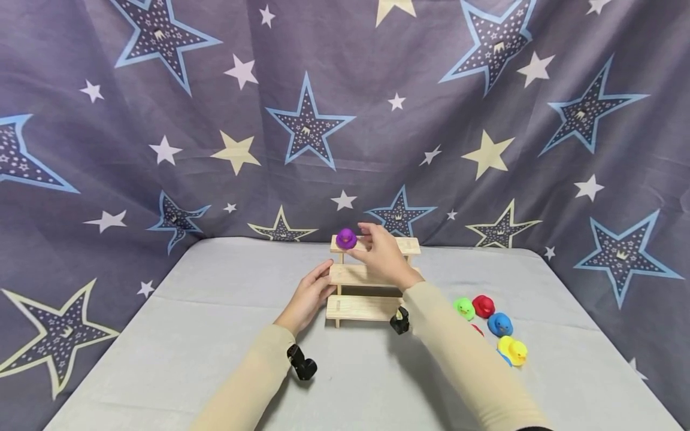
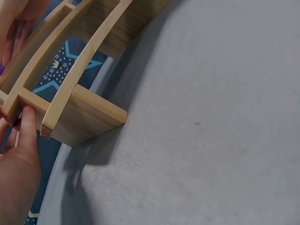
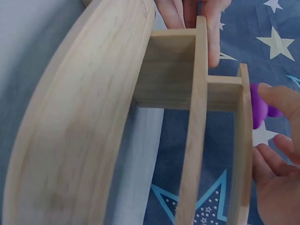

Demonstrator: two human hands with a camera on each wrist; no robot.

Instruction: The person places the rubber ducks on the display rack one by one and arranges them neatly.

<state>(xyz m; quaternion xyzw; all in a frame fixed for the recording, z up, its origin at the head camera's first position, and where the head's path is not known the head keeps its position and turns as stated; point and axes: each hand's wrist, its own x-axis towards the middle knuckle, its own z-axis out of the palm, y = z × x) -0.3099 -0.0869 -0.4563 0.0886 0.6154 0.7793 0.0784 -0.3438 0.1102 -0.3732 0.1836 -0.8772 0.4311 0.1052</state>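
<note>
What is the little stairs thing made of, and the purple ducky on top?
The stepped shelf looks like pale, unpainted wood: grain lines and bare cut edges show in the wrist views. The purple duck looks like smooth rubber or soft plastic, solid-coloured with a slight shine; which of the two cannot be told. The right hand is at the duck.

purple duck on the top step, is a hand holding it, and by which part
The right hand touches the purple rubber duck at its side with its fingertips; a firm pinch cannot be told. The left hand grips the wooden stepped rack at its left end.
</note>
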